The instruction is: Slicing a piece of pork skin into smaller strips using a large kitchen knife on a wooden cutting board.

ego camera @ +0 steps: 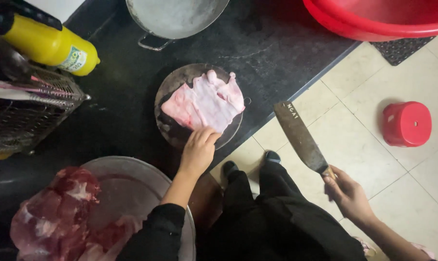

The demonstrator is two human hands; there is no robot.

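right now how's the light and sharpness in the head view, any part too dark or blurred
Head view: the black counter and lower left are dim, so the red meat in the metal bowl looks murky; the pale meat under the left hand is well lit and fairly sharp; the tiled floor is brightest; the cleaver in the right hand is slightly soft.

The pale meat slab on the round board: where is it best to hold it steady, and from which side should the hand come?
Press the near edge of the pale meat slab, coming from the person's side, where the left hand already rests. The slab lies flat and thin on the round board, so fingers flat on top suit it, probably away from the cleaver in the right hand.
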